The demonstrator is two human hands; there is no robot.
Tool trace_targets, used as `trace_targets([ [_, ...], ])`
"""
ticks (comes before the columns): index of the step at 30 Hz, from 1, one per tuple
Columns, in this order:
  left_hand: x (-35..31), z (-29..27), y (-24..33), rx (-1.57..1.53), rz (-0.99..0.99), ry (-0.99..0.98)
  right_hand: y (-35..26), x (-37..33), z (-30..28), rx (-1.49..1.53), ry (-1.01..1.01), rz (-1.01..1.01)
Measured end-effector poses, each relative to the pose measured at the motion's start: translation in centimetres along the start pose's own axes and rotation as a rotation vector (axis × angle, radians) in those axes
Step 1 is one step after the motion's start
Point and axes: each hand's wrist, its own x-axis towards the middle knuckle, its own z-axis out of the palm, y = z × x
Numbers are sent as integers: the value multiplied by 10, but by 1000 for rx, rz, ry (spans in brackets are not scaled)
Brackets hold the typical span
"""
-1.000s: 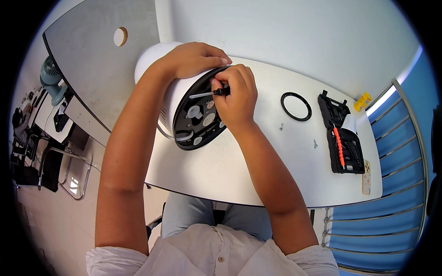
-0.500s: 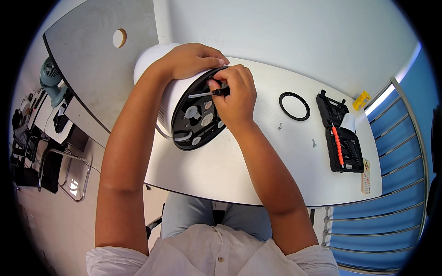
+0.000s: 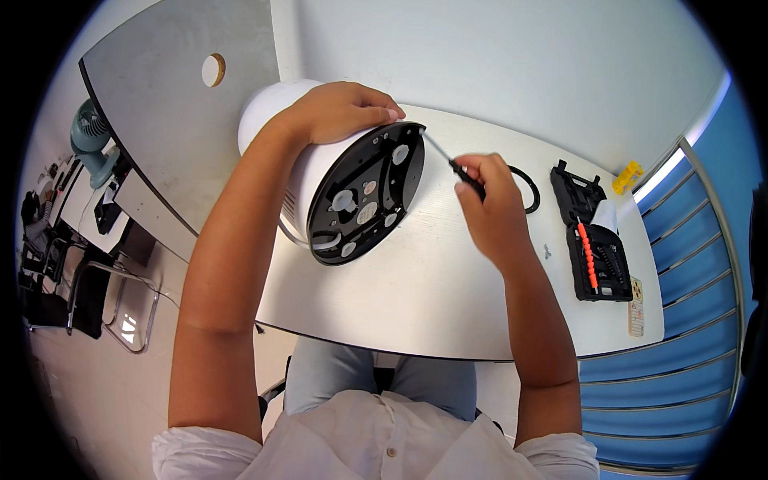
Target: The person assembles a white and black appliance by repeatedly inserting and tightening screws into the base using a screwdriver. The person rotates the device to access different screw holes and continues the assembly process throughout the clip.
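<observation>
A white rounded appliance [image 3: 260, 112] lies tilted on its side on the white table, its black round base [image 3: 366, 172] facing me. White suction cups [image 3: 344, 200] and a few round stickers are set in the base. My left hand [image 3: 346, 112] is laid over the top of the body and holds it, fingertips near the base's upper rim. In my right hand [image 3: 492, 208] is a screwdriver [image 3: 466, 176] with a black handle and slim metal shaft. Its tip is at the base's upper right edge; whether it touches a screw I cannot tell.
Partly behind my right hand lies a black ring [image 3: 529, 190]. Small screws [image 3: 547, 251] rest nearer me. An open black tool case [image 3: 594, 280] holds an orange flexible shaft [image 3: 586, 254]. Beside it are a yellow item [image 3: 628, 178] and a pale remote-like strip [image 3: 636, 318]. Metal railing stands right.
My right hand has drawn back to the right from inside the base, and the screwdriver now points up-left at its upper edge. The appliance has shifted slightly right under my left hand.
</observation>
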Motion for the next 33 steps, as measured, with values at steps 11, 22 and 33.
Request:
trace_targets([
  [11,0,1,-2,10,-3,-1,-7,8,8,-375,189,-363],
  [22,-1,-1,-1,10,-12,-19,-15,10,10,-314,147,-318],
  [33,-1,-2,-1,9,-21,-30,-17,10,11,-330,133,-306],
])
